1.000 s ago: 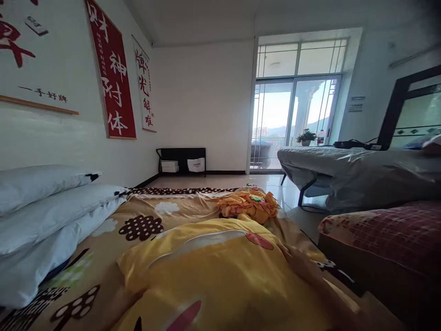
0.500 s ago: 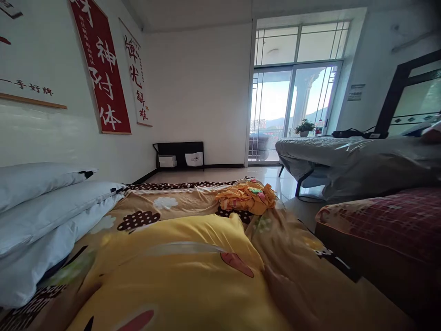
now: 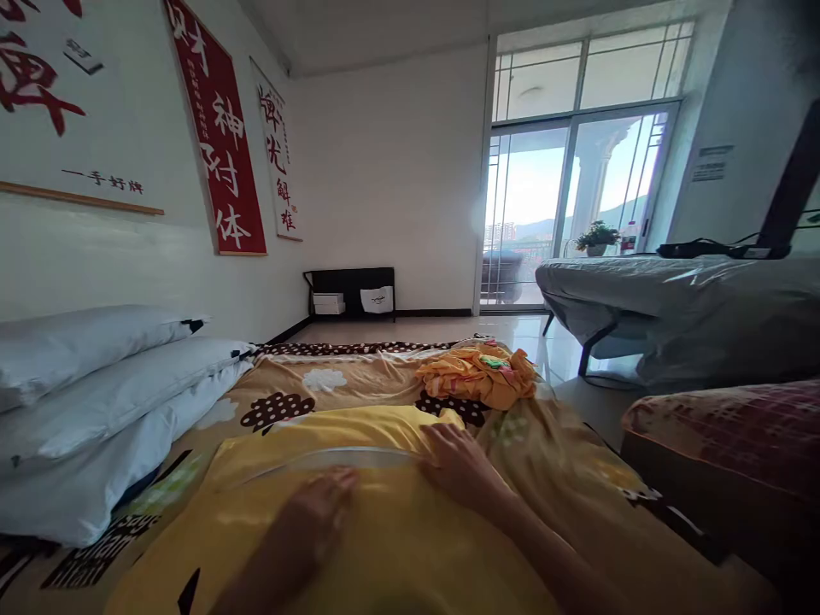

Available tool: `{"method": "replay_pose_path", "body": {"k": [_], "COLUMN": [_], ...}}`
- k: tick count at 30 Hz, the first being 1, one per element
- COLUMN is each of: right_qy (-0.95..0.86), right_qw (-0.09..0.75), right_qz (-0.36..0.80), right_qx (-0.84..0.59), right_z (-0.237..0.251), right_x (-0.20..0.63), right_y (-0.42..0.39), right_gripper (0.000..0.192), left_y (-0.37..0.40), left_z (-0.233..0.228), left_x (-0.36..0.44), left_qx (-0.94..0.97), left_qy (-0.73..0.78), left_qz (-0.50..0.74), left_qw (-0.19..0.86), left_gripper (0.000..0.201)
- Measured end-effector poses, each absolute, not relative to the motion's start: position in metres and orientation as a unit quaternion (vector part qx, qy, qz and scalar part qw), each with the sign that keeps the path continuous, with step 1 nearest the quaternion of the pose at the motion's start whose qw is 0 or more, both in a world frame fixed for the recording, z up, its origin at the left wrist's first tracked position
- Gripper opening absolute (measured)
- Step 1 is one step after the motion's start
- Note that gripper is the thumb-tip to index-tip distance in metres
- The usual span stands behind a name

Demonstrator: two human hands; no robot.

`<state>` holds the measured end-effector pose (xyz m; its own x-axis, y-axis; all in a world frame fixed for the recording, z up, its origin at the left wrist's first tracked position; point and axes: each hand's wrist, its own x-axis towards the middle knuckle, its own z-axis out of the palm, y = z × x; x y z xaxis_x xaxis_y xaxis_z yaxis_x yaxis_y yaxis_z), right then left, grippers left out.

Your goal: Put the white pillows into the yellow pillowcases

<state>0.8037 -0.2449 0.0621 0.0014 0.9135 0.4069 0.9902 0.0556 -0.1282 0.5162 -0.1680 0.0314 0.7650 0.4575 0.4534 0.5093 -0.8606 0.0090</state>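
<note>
A yellow cushion (image 3: pixel 384 547) with a pale curved band across its upper part lies in front of me on the patterned blanket (image 3: pixel 359 397). My left hand (image 3: pixel 317 508) is over the middle of the cushion, just below the band. Motion blurs its fingers, so their hold is unclear. On the cushion's upper right part rests my right hand (image 3: pixel 454 457), its fingers stretched out over the fabric near the corner. Beyond the cushion lies a crumpled orange cloth (image 3: pixel 477 373).
White pillows (image 3: pixel 128 397) are stacked on the left. To the right stand a plastic-covered table (image 3: pixel 641 286) and a piece of furniture under a red checked cover (image 3: pixel 723 436). A black low rack (image 3: pixel 349 282) stands by the far wall, left of the sliding glass door (image 3: pixel 531 213).
Both hands have come into clear view on top of the cushion. The cushion now lies flatter, and its red patches no longer show. The view has turned slightly left.
</note>
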Motion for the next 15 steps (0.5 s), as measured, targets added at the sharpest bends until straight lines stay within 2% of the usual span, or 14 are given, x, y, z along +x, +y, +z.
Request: {"method": "replay_pose_path", "body": {"k": [3,6,11,15], "right_qy": [-0.742,-0.702,-0.639,-0.615], "right_qw": [0.129,0.111,0.174,0.232], "right_qz": [-0.068,-0.075,-0.053,-0.080], "right_qx": [-0.655,-0.700,-0.747,-0.750], "right_z": [0.067,0.066,0.061,0.063], "right_x": [0.793,0.816,0.858,0.859], "right_y": [-0.212,-0.195,-0.193,-0.201], "right_gripper": [0.064,0.059,0.045,0.043], "left_y": [-0.194,-0.204,-0.194,-0.181], "left_z": [0.029,0.027,0.040,0.053], "left_x": [0.567,0.595,0.634,0.678], "left_qx": [-0.956,-0.947,-0.926,-0.952], "left_qy": [-0.256,-0.306,-0.374,-0.281], "left_qz": [-0.142,-0.096,-0.041,-0.109], "left_qw": [0.035,0.022,0.035,0.051], "left_gripper": [0.042,0.037,0.034,0.038]}}
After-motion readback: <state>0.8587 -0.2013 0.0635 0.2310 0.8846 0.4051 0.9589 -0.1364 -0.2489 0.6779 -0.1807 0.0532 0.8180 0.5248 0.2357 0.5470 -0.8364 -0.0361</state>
